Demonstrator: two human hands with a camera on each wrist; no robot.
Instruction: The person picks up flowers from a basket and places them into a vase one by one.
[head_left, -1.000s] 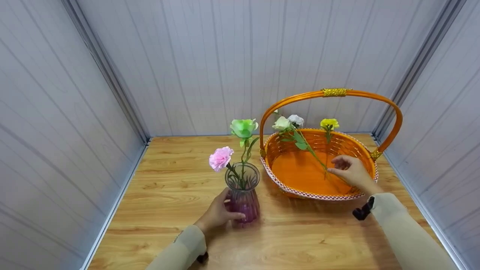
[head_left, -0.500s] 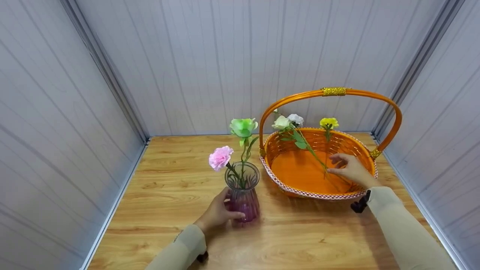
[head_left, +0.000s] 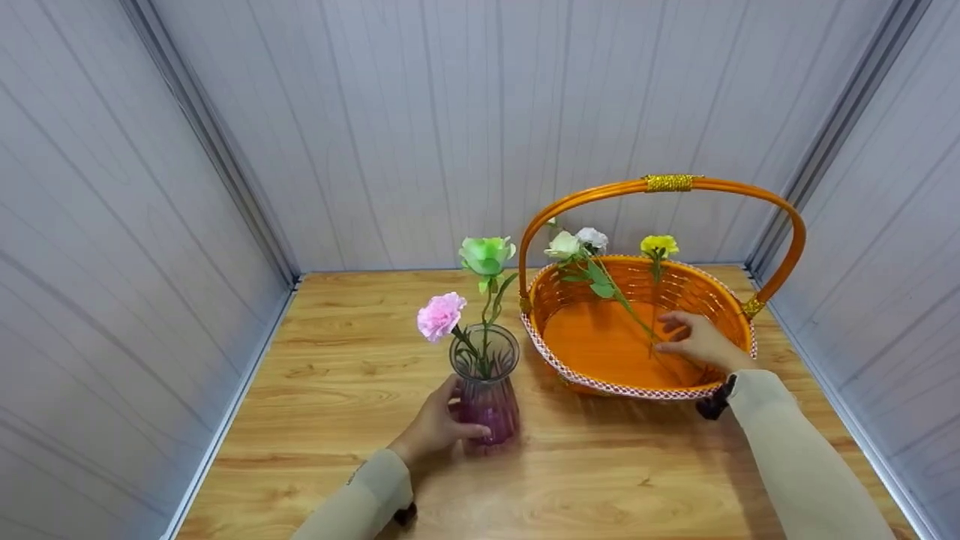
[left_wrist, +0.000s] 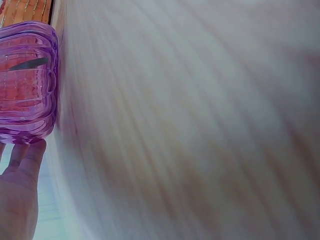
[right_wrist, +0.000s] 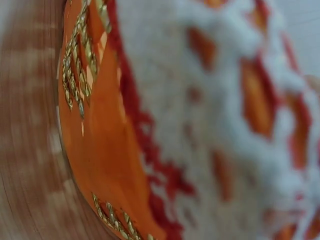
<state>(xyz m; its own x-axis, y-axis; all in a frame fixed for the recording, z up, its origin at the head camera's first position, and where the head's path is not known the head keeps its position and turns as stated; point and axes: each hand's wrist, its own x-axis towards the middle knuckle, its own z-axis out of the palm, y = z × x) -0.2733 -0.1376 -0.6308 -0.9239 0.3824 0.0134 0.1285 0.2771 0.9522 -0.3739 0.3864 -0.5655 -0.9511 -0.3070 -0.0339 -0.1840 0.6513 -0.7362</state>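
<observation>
My left hand grips the lower body of a ribbed glass vase, clear above and purple below. In the left wrist view, fingertips touch the side of the purple vase. A pink carnation and a green rose stand in it. My right hand is inside the orange basket, thumb and fingers apart, beside flower stems. A pale rose, a white flower and a yellow flower lean at the basket's back rim.
The basket's tall handle arches over its opening. Its braided red-and-white rim fills much of the right wrist view, hiding the right fingers there. Panelled walls enclose the wooden table at the back and sides.
The right wrist and forearm have shifted slightly left, while the fingers stay around the same place by the stems. The left hand and vase have not moved.
</observation>
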